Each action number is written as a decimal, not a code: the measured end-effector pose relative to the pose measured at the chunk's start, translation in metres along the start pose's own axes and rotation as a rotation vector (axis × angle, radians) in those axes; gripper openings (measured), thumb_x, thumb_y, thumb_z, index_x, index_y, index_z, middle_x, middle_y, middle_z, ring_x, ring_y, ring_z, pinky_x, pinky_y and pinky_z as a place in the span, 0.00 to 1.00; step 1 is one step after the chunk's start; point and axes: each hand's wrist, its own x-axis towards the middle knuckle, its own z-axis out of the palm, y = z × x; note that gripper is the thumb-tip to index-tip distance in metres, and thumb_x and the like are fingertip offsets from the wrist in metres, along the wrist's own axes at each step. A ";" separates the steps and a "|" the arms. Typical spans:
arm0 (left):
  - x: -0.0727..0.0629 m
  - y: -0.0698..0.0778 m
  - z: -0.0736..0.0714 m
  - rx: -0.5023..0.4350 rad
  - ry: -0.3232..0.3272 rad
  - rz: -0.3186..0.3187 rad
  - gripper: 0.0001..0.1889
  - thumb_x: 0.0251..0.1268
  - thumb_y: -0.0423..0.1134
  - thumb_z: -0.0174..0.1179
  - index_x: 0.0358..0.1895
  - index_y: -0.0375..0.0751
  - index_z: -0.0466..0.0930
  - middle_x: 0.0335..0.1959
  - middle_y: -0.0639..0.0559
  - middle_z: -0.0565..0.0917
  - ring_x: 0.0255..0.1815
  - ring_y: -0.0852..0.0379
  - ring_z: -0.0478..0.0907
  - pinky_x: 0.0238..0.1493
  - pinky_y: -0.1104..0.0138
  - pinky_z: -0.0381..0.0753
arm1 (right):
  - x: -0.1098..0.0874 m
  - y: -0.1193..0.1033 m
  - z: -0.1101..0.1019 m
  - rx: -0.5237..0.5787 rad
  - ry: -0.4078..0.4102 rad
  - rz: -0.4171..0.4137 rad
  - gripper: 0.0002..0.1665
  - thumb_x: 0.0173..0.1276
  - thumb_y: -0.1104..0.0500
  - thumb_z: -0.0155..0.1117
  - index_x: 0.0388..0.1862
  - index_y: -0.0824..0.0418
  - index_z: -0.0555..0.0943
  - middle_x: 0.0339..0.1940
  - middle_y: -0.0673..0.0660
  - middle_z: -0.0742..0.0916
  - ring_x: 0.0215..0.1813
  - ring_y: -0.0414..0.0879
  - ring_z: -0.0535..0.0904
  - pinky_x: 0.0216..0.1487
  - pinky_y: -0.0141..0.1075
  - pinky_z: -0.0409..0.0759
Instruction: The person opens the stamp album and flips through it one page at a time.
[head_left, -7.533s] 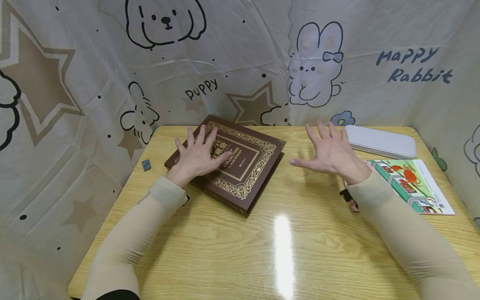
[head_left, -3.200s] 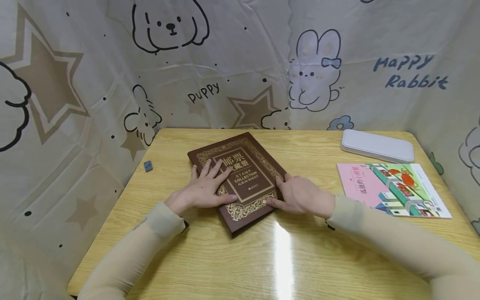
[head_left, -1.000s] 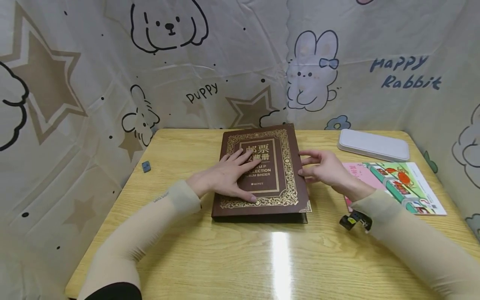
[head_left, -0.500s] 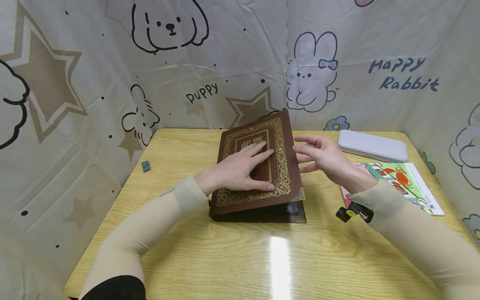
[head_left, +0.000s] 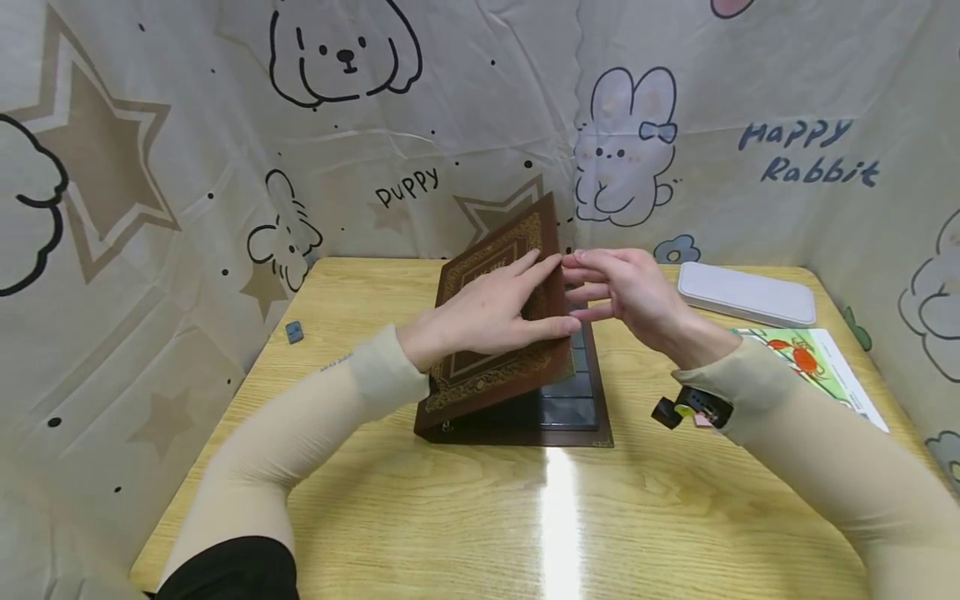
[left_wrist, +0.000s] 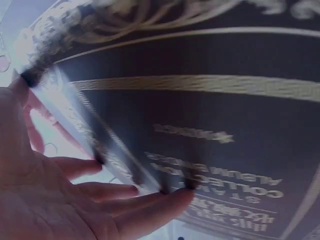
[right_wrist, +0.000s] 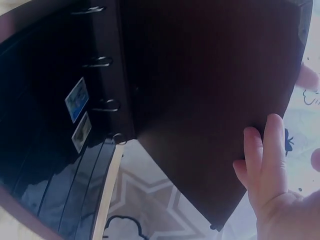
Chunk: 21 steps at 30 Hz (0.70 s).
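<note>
A dark brown stamp album binder [head_left: 487, 392] lies mid-table, its gold-patterned front cover raised at a steep slant. My left hand [head_left: 487, 312] rests on the outer face of that cover with fingers extended; the left wrist view shows its fingertips touching the gold lettering side. At the cover's free edge is my right hand [head_left: 637, 296], its fairly straight fingers against the inner side. In the right wrist view, the dark inner cover [right_wrist: 200, 90], metal rings [right_wrist: 107, 105] and black pocket pages [right_wrist: 40, 125] show. Two small stamps [right_wrist: 77, 100] are in the pages.
A white case [head_left: 746, 293] stands at the back right, with a picture book [head_left: 806, 358] in front of it, partly behind the right arm. Near the table's left edge sits a small blue-grey block [head_left: 294, 332]. A printed curtain hangs behind the table.
The binder has been turned square and shifted right toward mid-table. Its cover has swung up and leftward, uncovering the pages. Both hands rose with it, the right hand now at the inner side.
</note>
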 end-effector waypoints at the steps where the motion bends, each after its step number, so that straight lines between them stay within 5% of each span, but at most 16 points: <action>1: 0.000 0.002 -0.003 -0.006 -0.002 -0.016 0.54 0.77 0.78 0.55 0.95 0.56 0.49 0.96 0.40 0.52 0.94 0.36 0.60 0.89 0.39 0.66 | 0.001 -0.001 0.001 0.007 -0.004 -0.002 0.37 0.92 0.49 0.53 0.84 0.75 0.70 0.85 0.75 0.76 0.53 0.37 0.94 0.51 0.37 0.95; 11: 0.002 0.012 -0.019 -0.030 -0.020 -0.096 0.54 0.74 0.79 0.56 0.95 0.61 0.49 0.96 0.40 0.52 0.94 0.35 0.59 0.88 0.36 0.66 | 0.001 -0.004 0.009 0.140 -0.042 -0.022 0.32 0.89 0.63 0.56 0.84 0.78 0.68 0.54 0.41 0.95 0.50 0.37 0.95 0.50 0.33 0.94; 21: 0.001 0.020 -0.030 0.008 -0.025 -0.105 0.44 0.75 0.64 0.57 0.91 0.56 0.61 0.95 0.36 0.55 0.94 0.35 0.58 0.90 0.40 0.65 | -0.002 0.003 0.007 0.139 -0.112 -0.067 0.33 0.88 0.65 0.59 0.85 0.78 0.67 0.61 0.41 0.94 0.58 0.39 0.95 0.57 0.35 0.94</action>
